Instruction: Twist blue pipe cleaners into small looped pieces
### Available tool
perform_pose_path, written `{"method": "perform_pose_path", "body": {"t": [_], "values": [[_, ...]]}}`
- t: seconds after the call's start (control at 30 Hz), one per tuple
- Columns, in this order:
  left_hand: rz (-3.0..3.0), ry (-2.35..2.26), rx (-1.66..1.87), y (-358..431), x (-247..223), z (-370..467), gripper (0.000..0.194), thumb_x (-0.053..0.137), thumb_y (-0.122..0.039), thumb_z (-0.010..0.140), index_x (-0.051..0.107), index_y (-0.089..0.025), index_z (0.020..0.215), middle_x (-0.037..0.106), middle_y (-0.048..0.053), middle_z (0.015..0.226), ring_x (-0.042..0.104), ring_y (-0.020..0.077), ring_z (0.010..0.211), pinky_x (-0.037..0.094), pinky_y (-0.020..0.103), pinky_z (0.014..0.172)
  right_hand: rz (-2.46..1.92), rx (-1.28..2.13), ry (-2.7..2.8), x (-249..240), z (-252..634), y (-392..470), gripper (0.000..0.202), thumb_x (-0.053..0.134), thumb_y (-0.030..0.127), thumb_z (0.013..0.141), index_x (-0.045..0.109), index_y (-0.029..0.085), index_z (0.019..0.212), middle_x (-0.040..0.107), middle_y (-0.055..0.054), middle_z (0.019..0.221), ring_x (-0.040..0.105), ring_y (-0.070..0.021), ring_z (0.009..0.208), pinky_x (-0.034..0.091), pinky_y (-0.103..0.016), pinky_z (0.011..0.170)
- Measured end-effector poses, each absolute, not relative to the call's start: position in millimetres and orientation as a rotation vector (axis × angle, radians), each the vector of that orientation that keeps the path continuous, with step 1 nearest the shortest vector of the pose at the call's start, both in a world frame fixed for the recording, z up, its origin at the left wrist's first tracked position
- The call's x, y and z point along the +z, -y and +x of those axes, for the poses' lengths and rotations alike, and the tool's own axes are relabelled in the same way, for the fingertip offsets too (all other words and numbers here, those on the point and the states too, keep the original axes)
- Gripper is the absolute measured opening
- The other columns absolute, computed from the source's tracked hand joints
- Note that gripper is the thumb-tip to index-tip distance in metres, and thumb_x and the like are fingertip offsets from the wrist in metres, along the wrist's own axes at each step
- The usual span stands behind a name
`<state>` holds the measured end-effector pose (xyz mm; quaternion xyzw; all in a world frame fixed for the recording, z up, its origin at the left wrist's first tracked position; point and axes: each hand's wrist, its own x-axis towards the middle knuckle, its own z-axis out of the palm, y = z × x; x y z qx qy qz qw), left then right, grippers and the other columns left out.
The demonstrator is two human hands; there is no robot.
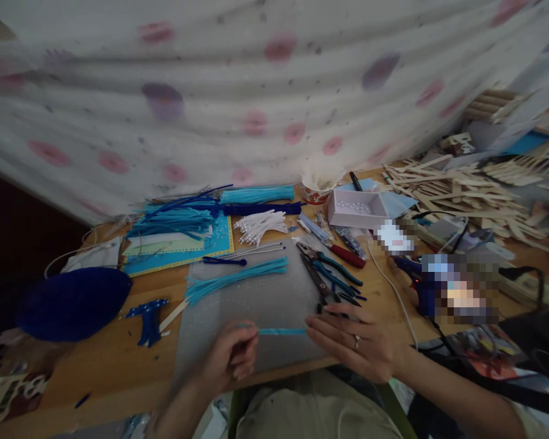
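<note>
On the left, a dark blue oval [75, 303] lies near a dark blue bow [149, 322], and then a loose bundle of light blue stems [238, 277] lies across the grey mat [260, 305]. Nearer, the left hand [235, 350] has its fingers curled in, thumb and forefinger seemingly pinching the left end of a blue stem [281, 331]. The stem runs level over the mat's near part to the right hand [354, 341], whose fingers lie long and close together; whether they grip or merely cover that end, I cannot tell. It should be very light, bendable and hardly slippery (probably fuzzy, with wire inside), keeping any kink. The ends look the best hold, between fingertips. Farther right, beyond that hand, lie pliers [337, 272].
</note>
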<state>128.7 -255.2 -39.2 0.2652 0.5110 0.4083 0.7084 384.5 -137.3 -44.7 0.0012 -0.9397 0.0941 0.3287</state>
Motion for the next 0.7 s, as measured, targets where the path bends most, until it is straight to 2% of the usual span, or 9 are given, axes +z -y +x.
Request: {"method": "perform_pose_path", "body": {"t": [0.07,0.13,0.2,0.23,0.33,0.4,0.5,0.6,0.7], "values": [[0.509,-1.069,0.863,246,-44,131,0.043,0.058,-0.052,0.073,0.035,-0.024,0.05,0.016,-0.013,0.036,0.011,0.006,0.029,0.016,0.023,0.03,0.003,0.243,2.476,-47,385,135,0.043,0.048,0.013,0.095,0.049,0.014,0.138,0.07,-0.014,0.12,0.068,-0.0215,0.108,0.049,-0.04,0.101],[0.524,-1.08,0.891,241,-45,133,0.042,0.059,-0.053,0.072,0.036,-0.024,0.051,0.017,-0.012,0.037,0.013,0.0062,0.03,0.018,0.022,0.032,-0.206,0.542,2.436,-49,381,133,0.033,0.048,0.017,0.096,0.06,0.019,0.126,0.075,-0.011,0.112,0.07,-0.0204,0.102,0.052,-0.039,0.097],[0.61,-1.15,0.975,242,-40,132,0.041,0.059,-0.051,0.076,0.04,-0.022,0.054,0.025,-0.01,0.041,0.022,0.0066,0.035,0.023,0.022,0.038,-0.516,1.086,2.286,-50,374,132,0.022,0.053,0.029,0.095,0.068,0.019,0.108,0.078,-0.009,0.096,0.073,-0.0189,0.087,0.057,-0.034,0.083],[0.73,-1.216,1.0,243,-36,132,0.041,0.058,-0.049,0.079,0.042,-0.021,0.055,0.031,-0.009,0.043,0.028,0.0072,0.038,0.025,0.022,0.042,-0.646,1.41,2.149,-52,371,131,0.025,0.057,0.037,0.093,0.069,0.017,0.1,0.078,-0.008,0.088,0.074,-0.0179,0.078,0.058,-0.031,0.074],[1.323,-1.424,0.973,249,-19,129,0.037,0.05,-0.036,0.091,0.048,-0.019,0.058,0.046,-0.003,0.055,0.044,0.0114,0.054,0.033,0.025,0.057,-0.826,2.26,1.576,-58,364,131,0.049,0.056,0.06,0.085,0.068,0.013,0.088,0.075,-0.007,0.07,0.069,-0.014,0.055,0.056,-0.025,0.056],[1.67,-1.434,0.912,250,-10,127,0.032,0.045,-0.029,0.093,0.051,-0.02,0.063,0.051,-0.001,0.061,0.05,0.0144,0.062,0.036,0.027,0.065,-0.863,2.559,1.266,-63,363,131,0.058,0.051,0.066,0.085,0.067,0.011,0.081,0.071,-0.005,0.059,0.066,-0.0126,0.046,0.055,-0.023,0.049],[1.987,-1.352,0.844,248,-5,125,0.026,0.041,-0.019,0.093,0.05,-0.021,0.068,0.051,0.0,0.062,0.049,0.0148,0.062,0.035,0.028,0.064,-0.86,2.79,1.061,-68,366,130,0.064,0.045,0.069,0.086,0.066,0.011,0.07,0.064,-0.002,0.046,0.059,-0.0106,0.035,0.052,-0.02,0.038],[2.136,-1.323,0.808,248,-8,124,0.025,0.041,-0.014,0.09,0.047,-0.021,0.067,0.048,-0.001,0.059,0.045,0.0141,0.058,0.032,0.028,0.059,-0.803,2.842,1.054,-67,367,128,0.055,0.058,0.062,0.083,0.066,0.01,0.068,0.063,-0.001,0.043,0.056,-0.0093,0.031,0.05,-0.018,0.033],[2.187,-1.303,0.765,251,-12,122,0.025,0.041,-0.015,0.091,0.049,-0.021,0.067,0.051,0.0,0.06,0.047,0.015,0.06,0.033,0.028,0.06,-0.805,2.821,1.125,-63,366,126,0.049,0.067,0.057,0.079,0.068,0.009,0.071,0.066,-0.003,0.047,0.059,-0.0103,0.033,0.052,-0.018,0.034]]}}
